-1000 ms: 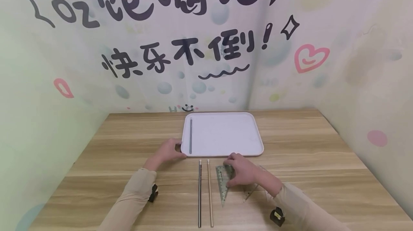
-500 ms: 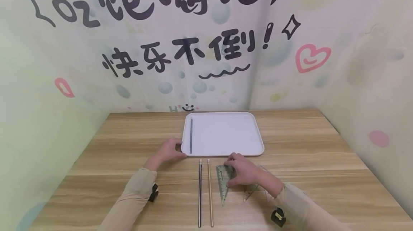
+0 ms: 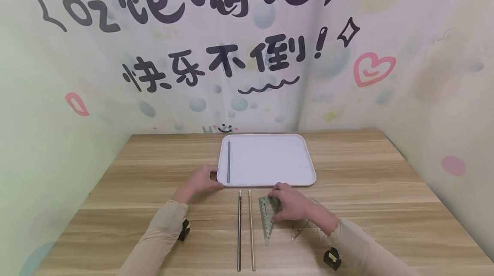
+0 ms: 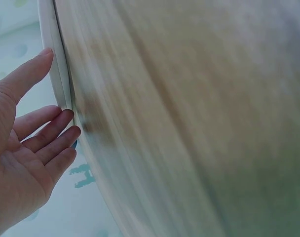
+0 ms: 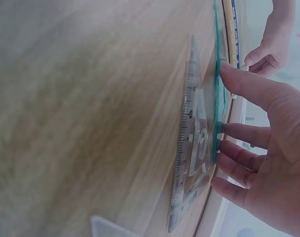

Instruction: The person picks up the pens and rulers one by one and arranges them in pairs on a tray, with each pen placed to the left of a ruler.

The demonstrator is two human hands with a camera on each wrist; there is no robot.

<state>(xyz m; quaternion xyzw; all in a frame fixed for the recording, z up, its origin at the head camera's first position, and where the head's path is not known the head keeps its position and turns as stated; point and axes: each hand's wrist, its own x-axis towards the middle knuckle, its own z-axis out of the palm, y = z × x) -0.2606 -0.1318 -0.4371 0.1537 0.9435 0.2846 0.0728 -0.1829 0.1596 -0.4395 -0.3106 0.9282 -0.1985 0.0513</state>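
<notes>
My left hand [image 3: 198, 185] is at the near left corner of a white tray [image 3: 270, 160], with its thumb at the front edge and fingers by the left side. The left wrist view shows those fingers loosely extended along the tray rim [image 4: 61, 64]. With my right hand [image 3: 291, 204] I pinch a green-tinted set square [image 3: 266, 214] that lies in front of the tray. Its green edge [image 5: 217, 98] runs between thumb and fingertips in the right wrist view. Under that hand is a clear set square [image 3: 299, 229], partly hidden. A dark pencil [image 3: 228, 162] lies along the tray's left side.
A dark pencil [image 3: 239, 233] and a tan pencil [image 3: 251, 233] lie side by side on the wooden table [image 3: 127, 207], between my hands. Another clear plastic corner [image 3: 321, 234] shows by my right wrist. A printed wall covering [image 3: 185, 113] stands behind the table.
</notes>
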